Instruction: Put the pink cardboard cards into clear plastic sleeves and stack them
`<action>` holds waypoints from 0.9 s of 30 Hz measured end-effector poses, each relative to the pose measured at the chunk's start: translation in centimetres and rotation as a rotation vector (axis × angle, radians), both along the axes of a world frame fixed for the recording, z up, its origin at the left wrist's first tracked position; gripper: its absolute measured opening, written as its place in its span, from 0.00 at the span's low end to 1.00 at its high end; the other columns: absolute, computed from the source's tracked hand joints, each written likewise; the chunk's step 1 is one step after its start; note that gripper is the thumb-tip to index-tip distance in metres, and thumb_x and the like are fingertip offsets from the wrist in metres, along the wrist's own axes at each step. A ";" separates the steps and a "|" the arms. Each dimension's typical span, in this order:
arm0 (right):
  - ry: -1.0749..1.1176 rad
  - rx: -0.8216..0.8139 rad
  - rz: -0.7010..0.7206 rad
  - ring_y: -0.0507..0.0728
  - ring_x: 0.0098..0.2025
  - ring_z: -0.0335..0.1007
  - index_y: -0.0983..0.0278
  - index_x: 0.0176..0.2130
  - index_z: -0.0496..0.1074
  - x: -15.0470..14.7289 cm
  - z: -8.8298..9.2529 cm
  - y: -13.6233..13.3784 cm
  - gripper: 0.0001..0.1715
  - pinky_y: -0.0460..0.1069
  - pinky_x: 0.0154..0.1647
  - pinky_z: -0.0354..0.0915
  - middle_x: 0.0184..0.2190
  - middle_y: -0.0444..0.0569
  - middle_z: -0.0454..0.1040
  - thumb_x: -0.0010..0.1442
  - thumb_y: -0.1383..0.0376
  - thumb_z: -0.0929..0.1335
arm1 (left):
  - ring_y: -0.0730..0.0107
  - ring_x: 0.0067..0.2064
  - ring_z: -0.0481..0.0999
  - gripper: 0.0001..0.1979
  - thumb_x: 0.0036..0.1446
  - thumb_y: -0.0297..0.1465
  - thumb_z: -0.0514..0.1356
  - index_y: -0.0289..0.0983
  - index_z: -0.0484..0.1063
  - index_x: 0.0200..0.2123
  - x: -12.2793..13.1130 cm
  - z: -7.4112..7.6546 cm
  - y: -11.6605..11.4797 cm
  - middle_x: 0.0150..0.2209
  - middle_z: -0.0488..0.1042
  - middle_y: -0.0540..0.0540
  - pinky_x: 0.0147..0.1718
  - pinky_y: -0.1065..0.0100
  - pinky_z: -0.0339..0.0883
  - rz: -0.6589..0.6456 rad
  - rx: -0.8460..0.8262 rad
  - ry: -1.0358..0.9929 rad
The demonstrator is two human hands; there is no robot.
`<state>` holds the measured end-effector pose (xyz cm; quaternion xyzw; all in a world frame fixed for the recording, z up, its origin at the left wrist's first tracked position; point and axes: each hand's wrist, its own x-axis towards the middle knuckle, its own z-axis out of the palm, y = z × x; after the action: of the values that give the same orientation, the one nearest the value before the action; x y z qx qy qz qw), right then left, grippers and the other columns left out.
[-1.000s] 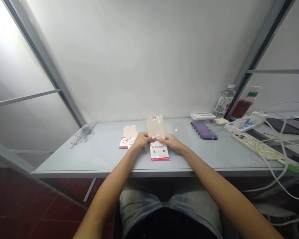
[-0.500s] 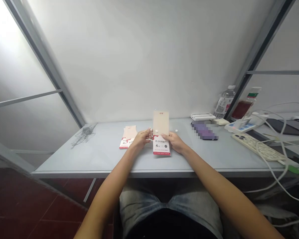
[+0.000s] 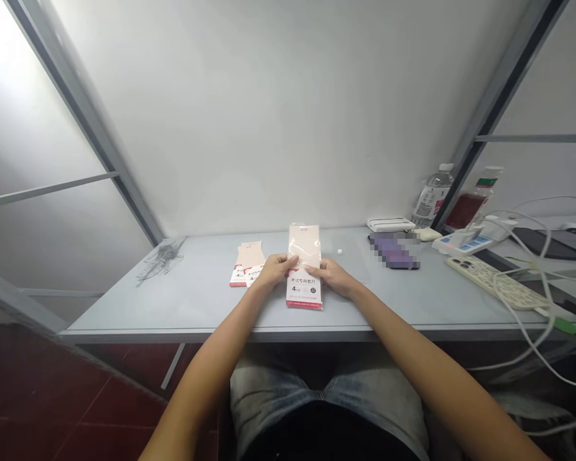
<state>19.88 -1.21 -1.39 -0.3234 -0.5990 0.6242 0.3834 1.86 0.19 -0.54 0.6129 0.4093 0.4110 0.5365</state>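
Observation:
Both hands grip one flat pack (image 3: 304,291) by its two long sides, held over the table in front of me. It has a clear, shiny sleeve, a beige upper part and a white label with Chinese print, a "4" and a red bottom band. My left hand (image 3: 277,269) is closed on its left edge, thumb on the front. My right hand (image 3: 336,276) is closed on its right edge, thumb also on the front; the other fingers are partly hidden behind. Left of my left hand lie similar beige, white and red packs (image 3: 244,272), overlapping each other.
A small white piece (image 3: 340,251) lies behind my right hand. Rightward are a purple phone (image 3: 396,253), a white box-like device (image 3: 391,225), bottles (image 3: 432,198), a power strip (image 3: 465,243), a patterned phone case (image 3: 499,285) and loose white cables (image 3: 523,333). Black scribbles (image 3: 162,259) mark the table's left.
My left hand, its fingers apart beside the pack before, now grips its left edge. The pack has moved slightly left and toward me. White pieces seen near it are now out of sight.

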 end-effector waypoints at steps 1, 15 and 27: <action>-0.002 -0.003 0.006 0.59 0.36 0.72 0.67 0.38 0.73 0.0 0.0 0.0 0.18 0.52 0.37 0.67 0.35 0.52 0.77 0.49 0.58 0.69 | 0.76 0.23 0.63 0.19 0.45 0.46 0.59 0.34 0.66 0.21 0.0 0.0 -0.1 0.20 0.65 0.50 0.24 0.70 0.58 -0.018 -0.006 -0.008; -0.089 0.043 -0.031 0.57 0.30 0.72 0.67 0.36 0.72 -0.1 -0.1 -0.1 0.18 0.50 0.27 0.68 0.31 0.51 0.76 0.50 0.56 0.68 | 0.76 0.23 0.62 0.19 0.46 0.46 0.57 0.34 0.65 0.22 0.2 -1.0 0.5 0.21 0.64 0.51 0.21 0.72 0.55 0.062 0.127 0.094; -0.234 0.238 -0.298 0.49 0.12 0.58 0.63 0.47 0.64 -0.2 -0.4 0.1 0.25 0.45 0.11 0.57 0.18 0.40 0.68 0.52 0.54 0.65 | 0.70 0.29 0.67 0.22 0.52 0.50 0.48 0.37 0.68 0.31 -0.4 -0.4 0.2 0.27 0.69 0.48 0.28 0.69 0.58 0.526 0.316 0.422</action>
<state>19.72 -1.07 -1.76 -0.4311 -0.6544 0.4436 0.4348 1.47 0.44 -0.93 0.6333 0.5858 0.4577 0.2152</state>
